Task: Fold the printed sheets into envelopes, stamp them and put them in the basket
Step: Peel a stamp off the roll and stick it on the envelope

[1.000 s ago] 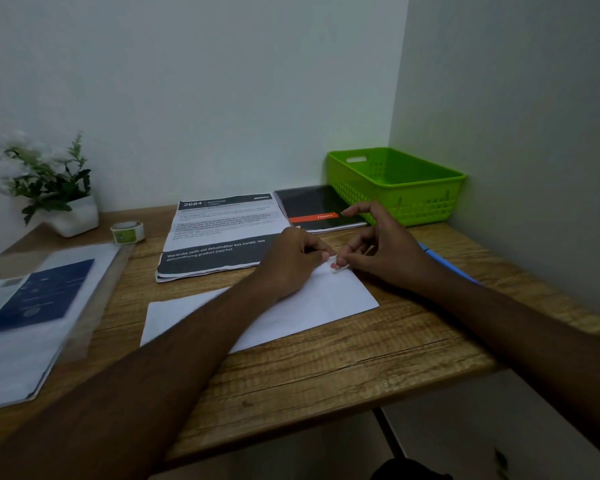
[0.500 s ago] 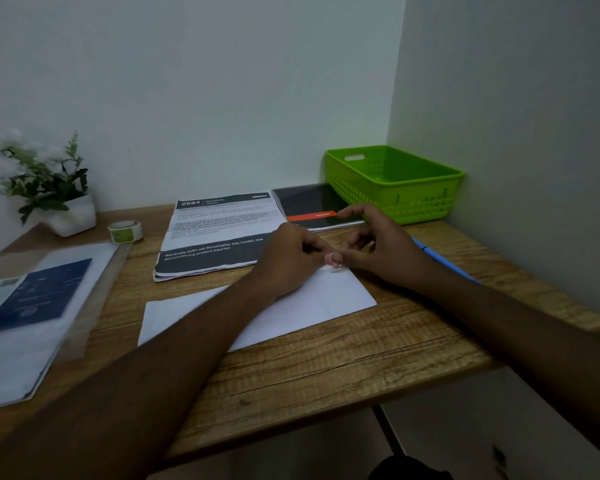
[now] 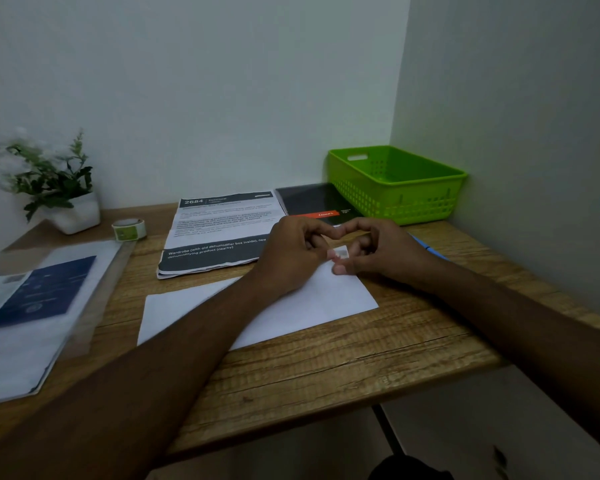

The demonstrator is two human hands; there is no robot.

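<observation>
A white folded envelope [image 3: 291, 310] lies flat on the wooden desk [image 3: 343, 368]. Both hands meet over its far right corner. My left hand [image 3: 291, 254] and my right hand [image 3: 381, 251] pinch a small stamp sticker [image 3: 342, 252] between their fingertips, just above the envelope. A stack of printed sheets [image 3: 219, 233] lies behind the envelope. The green basket [image 3: 395, 183] stands in the back right corner; its inside looks bare.
A roll of stickers [image 3: 129, 229] sits left of the printed sheets, by a potted plant [image 3: 54, 183]. A plastic folder with papers [image 3: 32, 306] covers the left desk. A dark booklet [image 3: 317, 202] lies before the basket. A blue pen [image 3: 426, 245] lies behind my right wrist.
Both hands have lifted slightly, and the sticker shows more plainly between the fingertips. The envelope has not moved.
</observation>
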